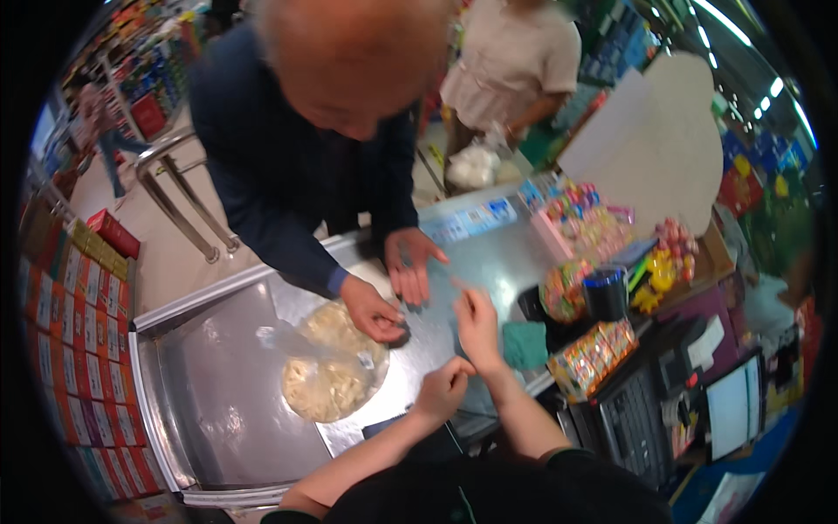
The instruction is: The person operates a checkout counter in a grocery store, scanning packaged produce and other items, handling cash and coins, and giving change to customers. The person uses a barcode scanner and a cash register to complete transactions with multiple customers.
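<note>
Over the metal checkout counter (222,393), my left hand (444,391) is curled beside my right wrist; whether it holds anything cannot be told. My right hand (476,321) is raised over the counter with a finger extended towards the open palm (409,262) of a person opposite. Small coins seem to lie on that palm. The person's other hand (374,311) pinches a small dark object, perhaps a coin. Below it, clear plastic bags of pale yellow food (327,386) rest on the counter. A folded green cloth (525,344) lies right of my right hand.
Wrapped sweets (589,223), a dark cup (605,295) and a patterned box (592,359) stand at the right, near a keyboard (632,419) and a monitor (734,407). Stacked cartons (78,340) line the left. Another person (510,65) stands behind with a white bag (474,165).
</note>
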The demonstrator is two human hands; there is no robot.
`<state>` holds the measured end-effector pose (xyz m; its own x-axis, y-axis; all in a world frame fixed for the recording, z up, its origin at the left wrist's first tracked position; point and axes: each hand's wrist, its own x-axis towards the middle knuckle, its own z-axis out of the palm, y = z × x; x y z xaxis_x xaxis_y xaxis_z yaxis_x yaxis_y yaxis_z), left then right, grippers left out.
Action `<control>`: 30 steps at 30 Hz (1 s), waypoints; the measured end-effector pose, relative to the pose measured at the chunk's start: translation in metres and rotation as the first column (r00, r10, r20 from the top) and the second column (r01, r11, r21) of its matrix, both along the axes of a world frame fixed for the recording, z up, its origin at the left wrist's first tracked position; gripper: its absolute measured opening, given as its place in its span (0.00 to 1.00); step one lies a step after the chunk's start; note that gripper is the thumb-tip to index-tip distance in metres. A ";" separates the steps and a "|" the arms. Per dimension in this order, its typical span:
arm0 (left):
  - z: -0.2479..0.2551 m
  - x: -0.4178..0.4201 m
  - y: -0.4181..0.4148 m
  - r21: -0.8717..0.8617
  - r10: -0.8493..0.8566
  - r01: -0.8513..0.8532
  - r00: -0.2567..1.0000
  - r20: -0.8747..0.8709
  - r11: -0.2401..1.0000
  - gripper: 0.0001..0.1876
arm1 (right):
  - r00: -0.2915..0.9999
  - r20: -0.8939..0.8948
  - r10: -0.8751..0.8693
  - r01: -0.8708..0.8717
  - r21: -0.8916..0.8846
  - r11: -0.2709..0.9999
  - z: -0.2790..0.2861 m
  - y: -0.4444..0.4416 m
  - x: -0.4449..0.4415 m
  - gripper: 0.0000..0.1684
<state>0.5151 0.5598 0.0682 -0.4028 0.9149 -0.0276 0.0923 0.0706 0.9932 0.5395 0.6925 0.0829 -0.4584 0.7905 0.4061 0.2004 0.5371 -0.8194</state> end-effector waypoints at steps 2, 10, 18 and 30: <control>0.021 0.002 -0.005 -0.084 -0.044 0.044 0.999 -0.007 0.996 0.05 | 0.997 -0.019 0.075 -0.071 0.184 0.980 0.030 0.012 -0.024 0.15; 0.018 0.015 -0.013 0.156 -0.065 0.116 0.952 -0.298 0.981 0.07 | 0.883 0.272 0.383 -0.260 -0.395 0.881 -0.117 -0.014 -0.030 0.09; 0.023 0.018 -0.013 0.119 0.007 0.024 0.967 -0.256 0.993 0.06 | 0.823 0.530 0.207 -0.080 -0.252 0.964 -0.124 -0.028 -0.055 0.15; 0.022 0.015 -0.014 0.096 0.001 0.016 0.985 -0.171 0.995 0.06 | 0.761 0.612 0.215 -0.065 -0.257 0.964 -0.114 -0.016 -0.041 0.19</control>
